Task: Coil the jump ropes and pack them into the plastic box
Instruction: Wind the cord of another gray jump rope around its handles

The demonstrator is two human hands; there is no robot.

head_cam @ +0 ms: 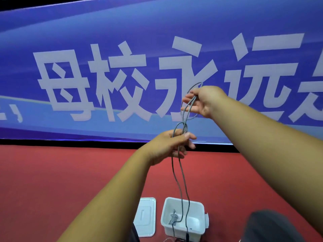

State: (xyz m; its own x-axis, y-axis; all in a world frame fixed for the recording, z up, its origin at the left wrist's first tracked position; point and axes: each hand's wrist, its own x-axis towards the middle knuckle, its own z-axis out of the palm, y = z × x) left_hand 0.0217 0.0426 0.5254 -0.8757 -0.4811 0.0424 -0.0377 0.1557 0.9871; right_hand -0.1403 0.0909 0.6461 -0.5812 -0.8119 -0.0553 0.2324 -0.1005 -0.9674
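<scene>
While above the plastic box (183, 201), left hand (172, 145) and right hand (203, 102) tight around jump rope (185, 126).

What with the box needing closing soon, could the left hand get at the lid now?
Probably not yet: the left hand grips the jump rope, though the lid lies uncovered beside the plastic box.

A blue banner (157, 23) bears large white Chinese characters in one row, reading from left to right 母 (61, 82), 校 (120, 82), 永 (185, 67), 远 (262, 70). A further character (318, 67) follows on the right, cut off and unreadable. Near the banner's lower left sits a white comma-like mark (18, 117) after another cut-off character. A small dark mark (190, 228) inside the plastic box (180, 233), by its near wall, is too small to read.
</scene>
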